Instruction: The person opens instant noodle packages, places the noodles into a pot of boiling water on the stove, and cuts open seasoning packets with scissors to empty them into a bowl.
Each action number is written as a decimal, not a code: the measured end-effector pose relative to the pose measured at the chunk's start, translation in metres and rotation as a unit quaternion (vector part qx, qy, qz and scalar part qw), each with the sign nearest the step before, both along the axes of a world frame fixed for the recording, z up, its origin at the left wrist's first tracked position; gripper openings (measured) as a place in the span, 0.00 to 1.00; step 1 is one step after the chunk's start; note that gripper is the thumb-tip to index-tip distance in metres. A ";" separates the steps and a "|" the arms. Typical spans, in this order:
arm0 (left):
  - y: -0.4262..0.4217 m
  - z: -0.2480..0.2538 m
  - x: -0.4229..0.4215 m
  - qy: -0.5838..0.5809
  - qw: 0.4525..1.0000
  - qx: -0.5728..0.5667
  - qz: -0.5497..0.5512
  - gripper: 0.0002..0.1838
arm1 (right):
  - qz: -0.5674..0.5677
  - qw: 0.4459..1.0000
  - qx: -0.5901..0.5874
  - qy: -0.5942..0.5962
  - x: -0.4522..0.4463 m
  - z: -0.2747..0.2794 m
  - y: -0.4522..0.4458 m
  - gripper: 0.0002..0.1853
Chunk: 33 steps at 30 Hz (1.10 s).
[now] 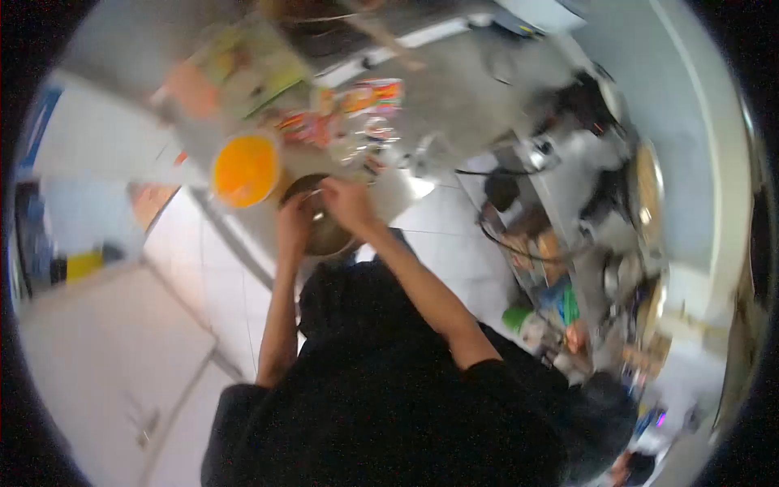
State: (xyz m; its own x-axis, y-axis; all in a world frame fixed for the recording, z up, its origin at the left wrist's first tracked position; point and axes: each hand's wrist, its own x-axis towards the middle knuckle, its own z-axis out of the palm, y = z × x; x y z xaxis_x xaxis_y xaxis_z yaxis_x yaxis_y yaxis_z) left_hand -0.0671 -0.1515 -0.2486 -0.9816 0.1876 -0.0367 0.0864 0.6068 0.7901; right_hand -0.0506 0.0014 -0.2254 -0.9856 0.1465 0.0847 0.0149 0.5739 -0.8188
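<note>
Both my hands are close together over a dark round bowl or pot (329, 237) at the table's edge. My left hand (295, 219) is over its left side, and my right hand (347, 203) is over its upper right part. The fingers of both look bent inward, but blur hides their tips. Something small and pale shows between them, too smeared to name. Just left of the bowl stands a round container with bright orange contents (246, 170). Colourful shiny packets (357, 114) lie beyond my hands.
A green and yellow printed packet or board (251, 69) lies at the far left of the table. On the right, a cluttered counter holds dark appliances (584, 105), cables and a green-lidded container (519, 318). White floor tiles (442, 235) show below.
</note>
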 end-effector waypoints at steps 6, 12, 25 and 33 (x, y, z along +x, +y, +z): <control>-0.003 -0.037 -0.009 0.090 0.994 -0.028 -0.061 0.14 | 0.034 0.996 0.056 -0.054 0.008 -0.011 0.013 0.08; -0.009 -0.029 -0.008 0.124 0.988 -0.049 -0.075 0.14 | -0.044 0.994 0.101 -0.021 0.012 -0.012 0.000 0.07; 0.000 -0.016 -0.005 0.119 0.986 -0.048 -0.109 0.12 | 0.020 0.994 0.083 -0.066 0.016 -0.001 0.002 0.09; 0.007 -0.014 -0.004 0.138 0.978 -0.086 -0.131 0.11 | 0.008 0.992 0.125 -0.006 0.021 -0.024 0.001 0.07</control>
